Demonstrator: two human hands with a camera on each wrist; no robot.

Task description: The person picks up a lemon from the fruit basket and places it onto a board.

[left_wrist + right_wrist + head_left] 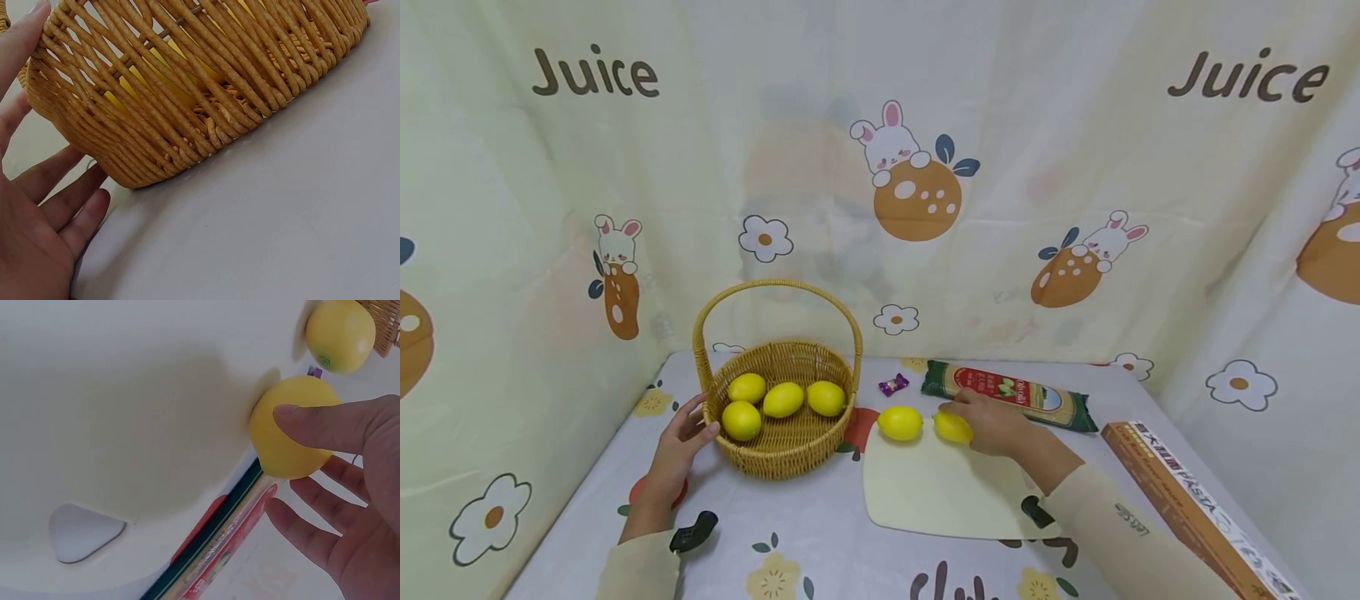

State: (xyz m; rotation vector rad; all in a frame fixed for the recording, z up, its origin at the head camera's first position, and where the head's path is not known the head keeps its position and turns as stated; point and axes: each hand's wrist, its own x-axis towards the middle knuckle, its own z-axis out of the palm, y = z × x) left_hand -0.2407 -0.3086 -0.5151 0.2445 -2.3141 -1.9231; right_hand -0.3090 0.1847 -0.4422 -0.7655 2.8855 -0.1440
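Note:
A wicker basket (pixel 786 465) with a tall handle stands at centre left, with several lemons (pixel 784 400) in it. My left hand (pixel 679 446) touches the basket's left side; thumb and fingers are spread against the outer wall, and in the left wrist view the fingers (pixel 81 219) look fairly straight. On the far edge of a cream cutting board (pixel 940 492), my right hand (pixel 992 423) pinches a lemon (pixel 284 450), thumb on top; its index finger is mostly hidden. Another lemon (pixel 900 423) lies just left of it on the board.
A green pasta packet (pixel 1045 400) lies behind the board. To its left is a small purple wrapped candy (pixel 893 384). A long pasta box (pixel 1195 508) rests along the table's right side. Patterned cloth curtains (pixel 820 167) enclose the back and sides.

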